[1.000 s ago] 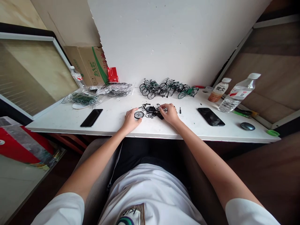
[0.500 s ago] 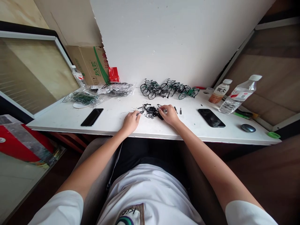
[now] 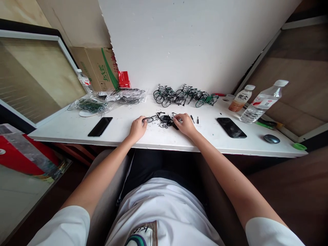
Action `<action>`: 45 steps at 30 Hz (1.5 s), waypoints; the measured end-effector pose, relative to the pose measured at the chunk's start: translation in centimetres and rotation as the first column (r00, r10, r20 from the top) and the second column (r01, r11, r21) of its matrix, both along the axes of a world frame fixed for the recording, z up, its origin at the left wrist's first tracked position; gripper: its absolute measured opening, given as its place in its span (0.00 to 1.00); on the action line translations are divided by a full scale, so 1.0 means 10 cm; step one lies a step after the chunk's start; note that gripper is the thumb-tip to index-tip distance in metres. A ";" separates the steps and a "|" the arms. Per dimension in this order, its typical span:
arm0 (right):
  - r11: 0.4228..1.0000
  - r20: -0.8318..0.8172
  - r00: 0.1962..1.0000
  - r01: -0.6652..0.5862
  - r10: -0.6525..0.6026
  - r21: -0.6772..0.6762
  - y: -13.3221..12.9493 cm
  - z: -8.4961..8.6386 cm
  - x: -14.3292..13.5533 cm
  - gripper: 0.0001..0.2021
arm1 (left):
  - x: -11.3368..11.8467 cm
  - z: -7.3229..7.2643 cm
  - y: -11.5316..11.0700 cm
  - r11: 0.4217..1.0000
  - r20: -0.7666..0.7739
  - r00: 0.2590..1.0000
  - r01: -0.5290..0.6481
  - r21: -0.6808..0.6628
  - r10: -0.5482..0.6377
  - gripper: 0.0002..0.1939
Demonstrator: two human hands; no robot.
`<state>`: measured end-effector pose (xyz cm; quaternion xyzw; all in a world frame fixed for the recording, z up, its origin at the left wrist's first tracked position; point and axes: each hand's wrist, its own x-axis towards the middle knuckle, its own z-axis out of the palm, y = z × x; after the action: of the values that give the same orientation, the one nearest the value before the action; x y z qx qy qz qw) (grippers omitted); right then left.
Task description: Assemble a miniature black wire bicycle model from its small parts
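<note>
My left hand [image 3: 138, 128] pinches the edge of a small spoked model wheel [image 3: 149, 120] just above the white table [image 3: 123, 131]. To its right lie black model bicycle parts [image 3: 166, 119], with handlebar-like pieces and another small wheel [image 3: 163, 125] among them. My right hand [image 3: 184, 123] rests over the right side of these parts with thumb and fingertips drawn together; what they hold, if anything, is hidden. Two short dark tools [image 3: 192, 118], perhaps small screwdrivers, lie just right of that hand.
Several assembled model bicycles [image 3: 179, 95] stand along the wall. Plastic bags of parts [image 3: 92, 106] lie back left, with a phone [image 3: 100, 126] in front. At right are another phone [image 3: 231, 127], a large water bottle [image 3: 263, 102], a smaller drink bottle [image 3: 241, 98] and a computer mouse [image 3: 271, 138].
My left hand has moved left, away from the black parts, and the wheel at its fingertips now shows clearly. My right hand has stayed almost in place.
</note>
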<state>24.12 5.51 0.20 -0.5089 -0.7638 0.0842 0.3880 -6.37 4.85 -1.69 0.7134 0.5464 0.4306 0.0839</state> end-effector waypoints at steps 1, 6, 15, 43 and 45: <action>1.000 0.000 1.000 -0.004 0.004 -0.001 0.00 0.00 0.00 0.14 | 0.00 0.00 0.00 1.000 0.022 1.000 0.008 -0.005 -0.008 0.09; 1.000 -0.009 1.000 -0.012 0.012 -0.008 0.00 0.00 0.00 0.14 | -0.03 0.02 0.06 0.999 0.207 0.978 0.007 -0.037 0.001 0.11; 1.000 -0.025 1.000 -0.001 0.001 0.006 0.01 -0.01 0.01 0.14 | -0.21 0.22 0.16 0.958 0.658 0.749 0.130 -0.257 0.075 0.19; 0.979 -0.244 0.951 0.201 -0.189 0.025 0.05 -0.02 0.03 0.12 | 0.18 0.29 0.40 0.989 -0.111 0.994 -0.009 -0.145 -0.008 0.13; 0.980 -0.249 0.951 0.197 -0.185 0.025 0.05 -0.02 0.02 0.12 | 0.35 0.31 0.54 0.975 -0.146 0.989 -0.018 -0.222 -0.015 0.13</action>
<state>24.33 6.01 0.02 -0.5562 -0.6589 0.0898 0.4984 -2.87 10.21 1.44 0.7289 0.5965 0.3131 0.1223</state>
